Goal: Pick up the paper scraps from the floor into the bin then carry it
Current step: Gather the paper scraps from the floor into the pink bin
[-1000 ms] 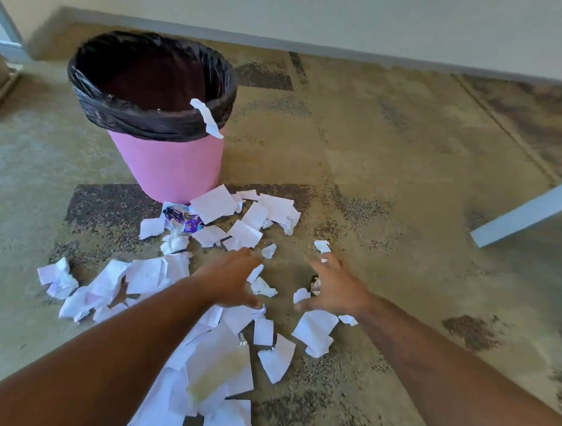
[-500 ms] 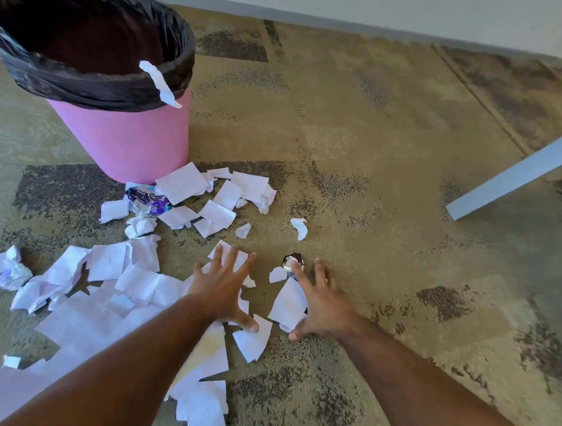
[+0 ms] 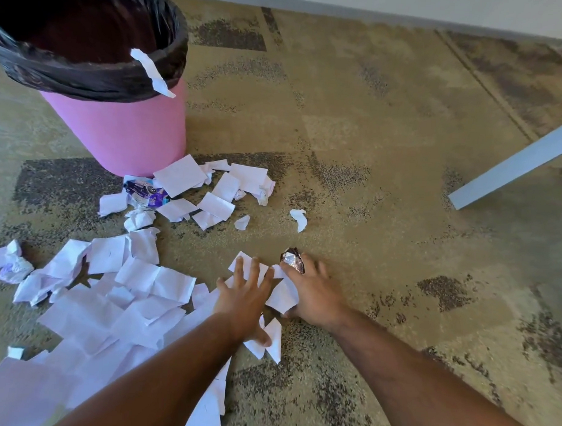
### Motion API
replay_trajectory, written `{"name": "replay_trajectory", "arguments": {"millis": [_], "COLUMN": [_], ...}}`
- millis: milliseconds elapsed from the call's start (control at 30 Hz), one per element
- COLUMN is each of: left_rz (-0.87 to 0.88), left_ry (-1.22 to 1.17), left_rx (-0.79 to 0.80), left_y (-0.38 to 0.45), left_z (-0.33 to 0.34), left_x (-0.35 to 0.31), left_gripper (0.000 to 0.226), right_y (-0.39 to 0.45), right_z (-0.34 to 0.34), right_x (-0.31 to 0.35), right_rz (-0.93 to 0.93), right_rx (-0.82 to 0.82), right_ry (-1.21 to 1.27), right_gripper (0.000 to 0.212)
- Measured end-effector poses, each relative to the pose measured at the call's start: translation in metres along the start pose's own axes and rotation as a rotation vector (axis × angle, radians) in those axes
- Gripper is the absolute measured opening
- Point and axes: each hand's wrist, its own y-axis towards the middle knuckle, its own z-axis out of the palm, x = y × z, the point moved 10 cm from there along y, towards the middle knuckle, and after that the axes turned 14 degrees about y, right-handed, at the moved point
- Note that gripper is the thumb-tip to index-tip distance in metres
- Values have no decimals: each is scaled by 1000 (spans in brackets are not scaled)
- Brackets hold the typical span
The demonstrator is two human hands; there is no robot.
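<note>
Mottled carpet (image 3: pixel 356 126) holds torn white paper scraps (image 3: pixel 136 290) beside pink bin (image 3: pixel 123 131).

Both hands (left (image 3: pixel 243 299), right (image 3: pixel 315 295)) lie flat, fingers spread.

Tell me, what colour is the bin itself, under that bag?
Pink, with a black bag folded over its rim; the bin shows clearly in the head view.
</note>
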Motion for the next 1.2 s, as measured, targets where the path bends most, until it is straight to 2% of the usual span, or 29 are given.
{"name": "replay_trajectory", "arguments": {"millis": [133,300,533,733,867,1067,1200], "left_rz": [-19,-47,5,-13,-55,-103,-153], "left_ry": [-51,-144,-323,-352,-418,-487,-469], "left_rx": [-42,-162,-286,-325,-312,-311,-317], "left_y": [-5,-10,-5,-1,-2,-9,-13], "left_z": [-4,-15,-22,-36,-38,-55,-78], "left_x": [-3,4,15,27,32,46,74], "left_gripper": [130,94,58,37,31,18,29], "right_y": [-6,-14,-17,-13,-6,5,16], "right_z": [-2,8,17,12,19,15,-8], "right_x": [9,18,31,33,33,42,60], "right_rz": [-75,-134,-126,-84,-7,25,-47], "right_rx": [-117,-207,-228,-221,-213,-264,-301], "right_ry": [76,175,325,513,654,675,713], "right_gripper": [73,33,19,24,26,26,26]}}
